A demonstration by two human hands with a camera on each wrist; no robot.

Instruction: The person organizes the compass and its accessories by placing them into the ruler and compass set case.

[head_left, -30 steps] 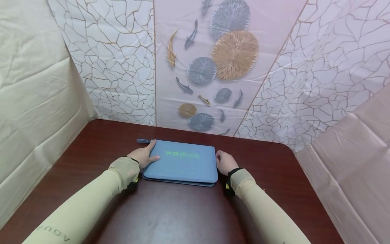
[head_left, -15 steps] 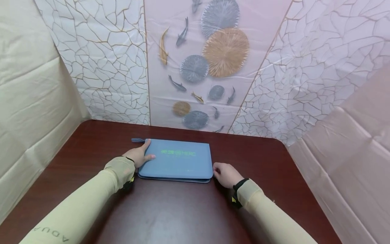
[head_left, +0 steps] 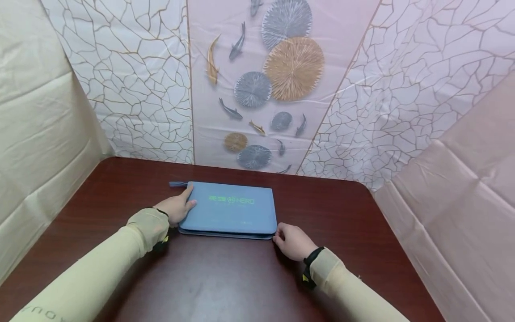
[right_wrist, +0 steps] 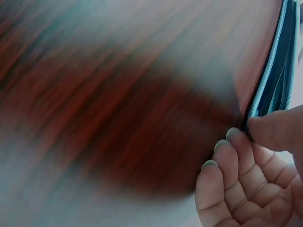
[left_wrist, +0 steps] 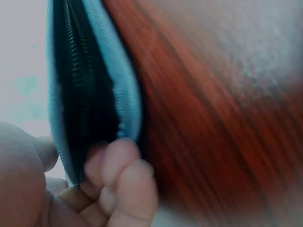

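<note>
A blue zip-around folder (head_left: 227, 217) with green lettering lies flat on the table, a loop strap (head_left: 177, 184) sticking out at its far left corner. Its near edge gapes, and in the left wrist view the zipper teeth (left_wrist: 75, 52) are apart. My left hand (head_left: 174, 209) grips the left side, thumb on the cover, and some fingertips sit at the open edge in the left wrist view. At the near right corner, my right hand (head_left: 295, 242) pinches with thumb and forefinger (right_wrist: 239, 137); the zipper pull there is hidden by the fingertips.
The dark red-brown wooden table (head_left: 225, 277) has rounded far corners. Behind it hangs a patterned cloth (head_left: 249, 112) with fish and leaf prints. Pale cloth walls (head_left: 442, 210) close in both sides. Each wrist wears a black band (head_left: 313, 257).
My right hand has slid along the folder's right edge toward me, to the near right corner. The left hand keeps its grip on the left side. The head view has shifted slightly.
</note>
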